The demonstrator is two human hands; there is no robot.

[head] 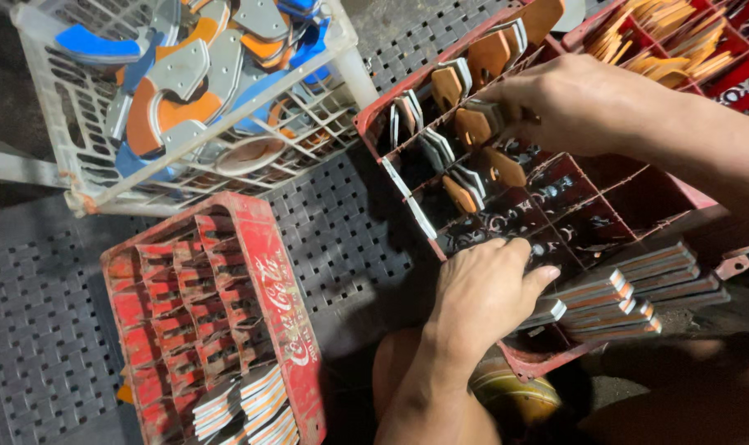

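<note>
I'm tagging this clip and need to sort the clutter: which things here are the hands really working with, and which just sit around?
In use:
right hand, holding flat orange and grey pieces
left hand, resting on the divided red crate

Lying about:
white basket of mixed pieces
second red crate
perforated mat

A dark perforated rubber floor mat (341,239) carries a white plastic basket (86,156) and two red compartmented plastic crates (267,280), left of the fingers.

- Red crates: three, one in the middle (407,177), one lower left (271,272), one top right (745,82).
- White basket (77,148): one.
- Hands: two, left (481,292), right (572,103).
</note>
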